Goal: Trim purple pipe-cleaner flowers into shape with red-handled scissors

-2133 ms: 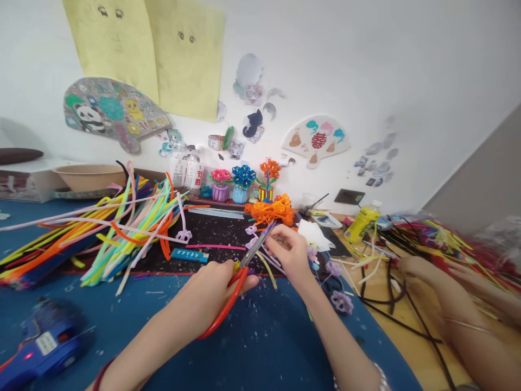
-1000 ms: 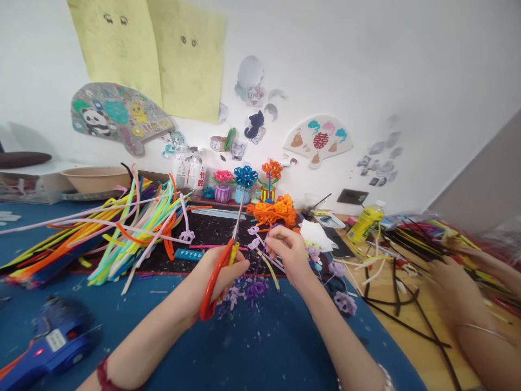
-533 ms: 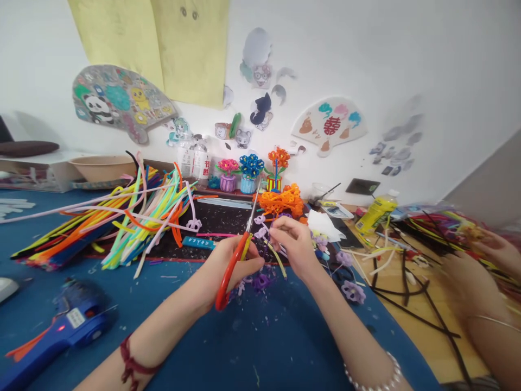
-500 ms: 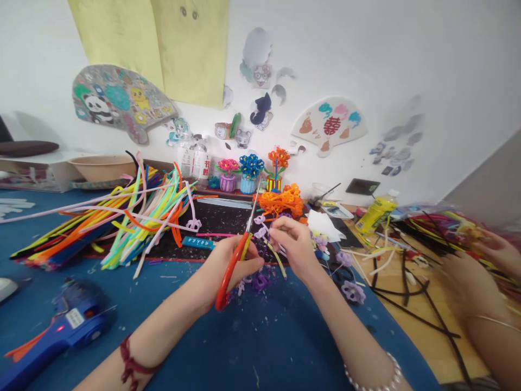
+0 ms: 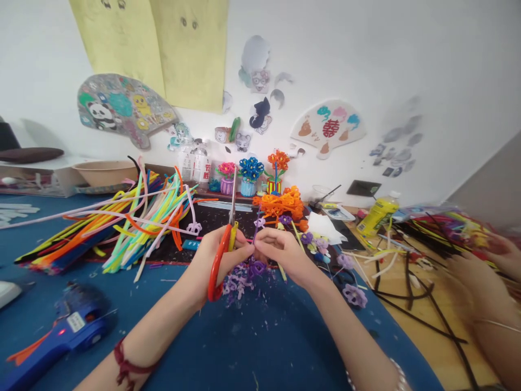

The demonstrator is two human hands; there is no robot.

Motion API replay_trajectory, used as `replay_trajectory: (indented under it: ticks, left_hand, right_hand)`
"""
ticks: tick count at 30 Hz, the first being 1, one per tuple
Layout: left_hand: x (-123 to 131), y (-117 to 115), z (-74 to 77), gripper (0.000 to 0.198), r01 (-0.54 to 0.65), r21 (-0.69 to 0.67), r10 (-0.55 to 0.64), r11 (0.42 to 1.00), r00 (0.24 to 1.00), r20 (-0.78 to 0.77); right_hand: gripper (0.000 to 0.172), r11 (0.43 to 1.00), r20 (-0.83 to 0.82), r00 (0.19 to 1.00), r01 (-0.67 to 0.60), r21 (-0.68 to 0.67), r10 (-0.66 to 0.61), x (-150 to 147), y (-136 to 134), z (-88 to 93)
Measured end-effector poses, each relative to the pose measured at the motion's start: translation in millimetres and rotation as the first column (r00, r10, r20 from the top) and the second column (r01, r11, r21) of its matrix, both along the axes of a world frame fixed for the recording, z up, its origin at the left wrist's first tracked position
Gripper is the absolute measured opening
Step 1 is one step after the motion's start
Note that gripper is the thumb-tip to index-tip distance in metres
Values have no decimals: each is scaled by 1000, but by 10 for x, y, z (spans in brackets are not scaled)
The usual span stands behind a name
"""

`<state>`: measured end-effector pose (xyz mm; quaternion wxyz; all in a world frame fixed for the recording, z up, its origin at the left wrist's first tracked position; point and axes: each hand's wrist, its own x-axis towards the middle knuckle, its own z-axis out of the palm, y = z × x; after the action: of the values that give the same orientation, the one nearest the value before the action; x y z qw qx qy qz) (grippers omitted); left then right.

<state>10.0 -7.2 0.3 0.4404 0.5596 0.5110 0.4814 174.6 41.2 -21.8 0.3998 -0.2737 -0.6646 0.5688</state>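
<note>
A small purple pipe-cleaner flower point(image 5: 257, 267) sits pinched between the fingertips of both hands, just above the blue desk point(image 5: 260, 347). The left hand point(image 5: 215, 260) also grips red-handled scissors point(image 5: 222, 250), blades upright. The right hand point(image 5: 280, 252) clasps its stem. Those blades, close beside the flower, could nick fingers or snag it if the grip shifts.
</note>
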Motion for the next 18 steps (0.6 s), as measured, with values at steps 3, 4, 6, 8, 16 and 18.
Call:
replay_trajectory:
  ticks: [3,4,6,8,16,18]
  left_hand:
    - [-22,12,-36,23,43,-14,-42,999,998,48]
    - [-28,20,-60,24,65,-19,-64,998,996,70]
    - [-35,37,-109,26,107,-39,-102,993,989,110]
    - [-35,48,-143,28,131,-68,-121,989,984,131]
    - [-7,29,-106,27,259,-92,-221,961,928,300]
    - [-8,27,-108,27,279,-99,-230,955,910,344]
  right_hand:
    - [22,999,-48,998,44,-8,-44,-7,0,-7]
    - [22,998,-62,996,63,-14,-63,-7,2,-10]
    - [22,996,-86,992,90,-27,-92,-5,6,-15]
    - [22,994,-108,989,102,-35,-106,0,10,-20]
    - [19,996,-119,990,72,-51,-77,6,2,-18]
    - [19,997,-107,992,62,-48,-67,8,-8,-14]
